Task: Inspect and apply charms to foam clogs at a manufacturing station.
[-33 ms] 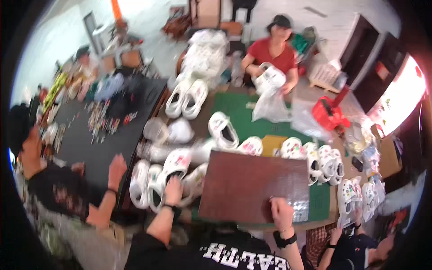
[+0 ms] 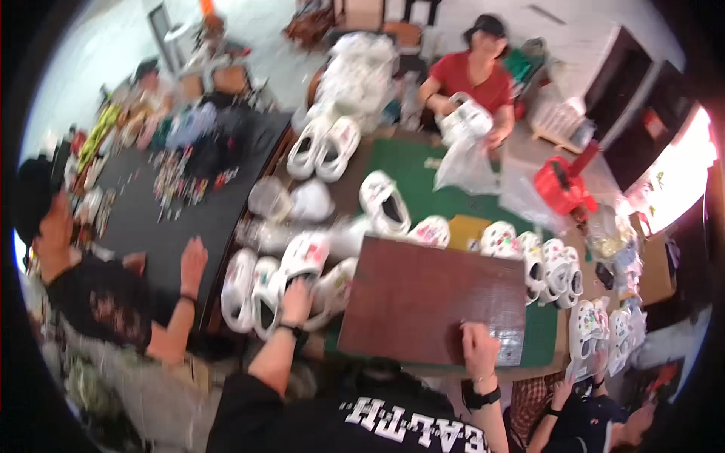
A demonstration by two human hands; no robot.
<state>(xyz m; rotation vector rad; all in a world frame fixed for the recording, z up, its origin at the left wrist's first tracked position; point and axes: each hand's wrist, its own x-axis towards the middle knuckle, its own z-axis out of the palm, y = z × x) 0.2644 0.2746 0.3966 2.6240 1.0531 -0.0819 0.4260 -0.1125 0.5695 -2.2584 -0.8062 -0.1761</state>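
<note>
I'd take the white clog [image 2: 305, 254] firmly by its rim and keep it from knocking the neighbouring clogs [image 2: 239, 283]. From my remote seat, it lies just ahead of the left hand [image 2: 295, 304], at its opening; whether that hand is clamped, I cannot tell. The right hand [image 2: 481, 349] looks curled, fingers together, over the brown board [image 2: 427, 298]
</note>
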